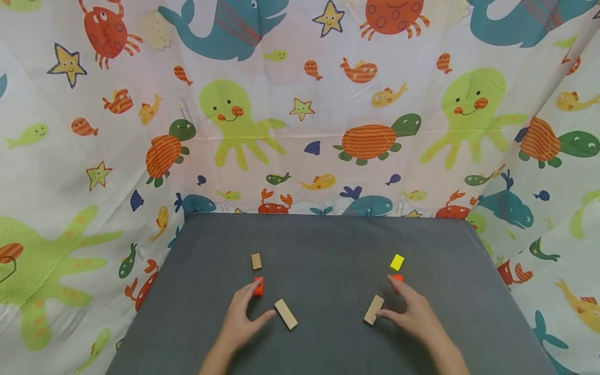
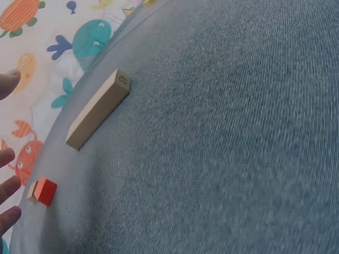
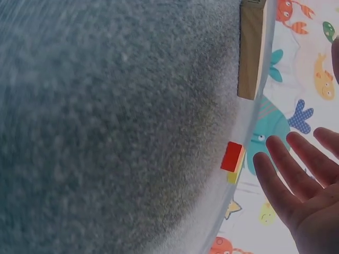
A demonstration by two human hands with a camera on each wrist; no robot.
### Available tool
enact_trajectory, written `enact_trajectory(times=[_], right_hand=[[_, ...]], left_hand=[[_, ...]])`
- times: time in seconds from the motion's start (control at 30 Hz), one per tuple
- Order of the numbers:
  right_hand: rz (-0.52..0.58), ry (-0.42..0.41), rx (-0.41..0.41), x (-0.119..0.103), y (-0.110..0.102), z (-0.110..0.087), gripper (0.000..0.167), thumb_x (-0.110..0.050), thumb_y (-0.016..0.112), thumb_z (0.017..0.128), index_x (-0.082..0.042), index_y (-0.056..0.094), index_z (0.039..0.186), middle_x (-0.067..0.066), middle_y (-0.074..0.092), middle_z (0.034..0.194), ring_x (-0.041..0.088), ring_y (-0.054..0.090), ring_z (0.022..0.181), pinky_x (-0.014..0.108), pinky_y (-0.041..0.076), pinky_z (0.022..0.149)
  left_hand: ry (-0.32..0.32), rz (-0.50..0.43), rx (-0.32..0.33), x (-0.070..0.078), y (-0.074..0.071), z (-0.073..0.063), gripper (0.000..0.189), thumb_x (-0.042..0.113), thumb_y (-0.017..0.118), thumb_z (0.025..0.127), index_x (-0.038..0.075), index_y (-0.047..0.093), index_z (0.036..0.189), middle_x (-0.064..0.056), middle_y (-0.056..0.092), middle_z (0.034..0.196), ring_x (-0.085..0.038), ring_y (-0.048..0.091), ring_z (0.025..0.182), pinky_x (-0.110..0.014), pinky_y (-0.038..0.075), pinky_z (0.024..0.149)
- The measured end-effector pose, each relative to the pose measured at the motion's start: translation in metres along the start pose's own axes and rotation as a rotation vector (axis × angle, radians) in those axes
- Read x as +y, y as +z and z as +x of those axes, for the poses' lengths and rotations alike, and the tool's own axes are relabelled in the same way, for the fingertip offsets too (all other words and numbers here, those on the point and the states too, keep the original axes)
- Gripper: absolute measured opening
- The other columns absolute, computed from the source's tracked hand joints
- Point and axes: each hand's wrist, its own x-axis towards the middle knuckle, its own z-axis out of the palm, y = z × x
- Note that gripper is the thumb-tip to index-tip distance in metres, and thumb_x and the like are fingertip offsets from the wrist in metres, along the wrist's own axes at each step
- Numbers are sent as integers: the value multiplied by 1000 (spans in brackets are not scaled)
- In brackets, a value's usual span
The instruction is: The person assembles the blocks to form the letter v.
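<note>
**Six blocks on grey cloth, two hands among them**

Where the grey table top (image 1: 328, 245) meets the person's forearms, both hands lie low over the blocks, palms down.

- Left hand (image 1: 241, 317): fingers spread and nearly straight, gripping nothing. Its fingertips reach the left orange block (image 1: 259, 286); its thumb points toward the left long wooden block (image 1: 286, 314), just beside it. In the left wrist view the fingertips (image 2: 8, 188) stand apart from one another.
- Left long wooden block: lies flat, long axis diagonal, far end toward the table's middle-left, near end toward the person's right.
- Small wooden block (image 1: 256, 261): just beyond the left orange block, long axis running away from the person.
- Right hand (image 1: 414, 312): open, fingers extended and splayed, as the right wrist view (image 3: 304, 185) confirms. A fingertip touches or nearly touches the right orange block (image 1: 397, 278); the thumb rests at the right long wooden block (image 1: 373, 310). Whether it presses, cannot be told.
- Right long wooden block: flat, long axis diagonal, far end tilted to the right, mirroring its partner.
- Yellow block (image 1: 397, 262): just beyond the right orange block.
- Surround: sea-creature curtain (image 1: 300, 104) behind and at both sides.
</note>
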Motion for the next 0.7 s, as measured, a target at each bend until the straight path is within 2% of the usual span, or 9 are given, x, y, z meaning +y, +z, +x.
enact_trajectory(times=[0.1, 0.37, 0.57, 0.7], right_hand=[[-4, 5, -6, -1, 2, 0, 102, -47, 90, 70, -9, 44, 152, 23, 56, 143, 44, 57, 126, 64, 45, 100], [1, 12, -12, -2, 8, 0, 102, -46, 90, 70, -6, 44, 151, 23, 53, 146, 44, 53, 130, 63, 43, 102], [0, -12, -21, 2, 13, 1, 101, -46, 90, 69, -5, 46, 150, 22, 53, 147, 44, 52, 132, 63, 43, 103], [-2, -19, -26, 5, 16, 2, 100, -45, 91, 69, -5, 46, 150, 22, 53, 146, 44, 52, 132, 63, 42, 104]], left_hand=[[22, 0, -2, 2, 2, 1, 81, 43, 85, 79, 25, 50, 150, -4, 53, 148, -30, 46, 136, -62, 39, 106], [7, 34, -42, 4, 6, 3, 84, 49, 84, 79, 32, 45, 152, -4, 51, 150, -31, 44, 137, -64, 39, 105], [14, 58, -89, 7, 12, 3, 90, 54, 82, 78, 27, 43, 154, -3, 52, 149, -33, 43, 138, -63, 39, 104], [15, 81, -95, 7, 16, 2, 93, 57, 82, 76, 22, 44, 154, -3, 53, 148, -32, 45, 136, -62, 39, 104]])
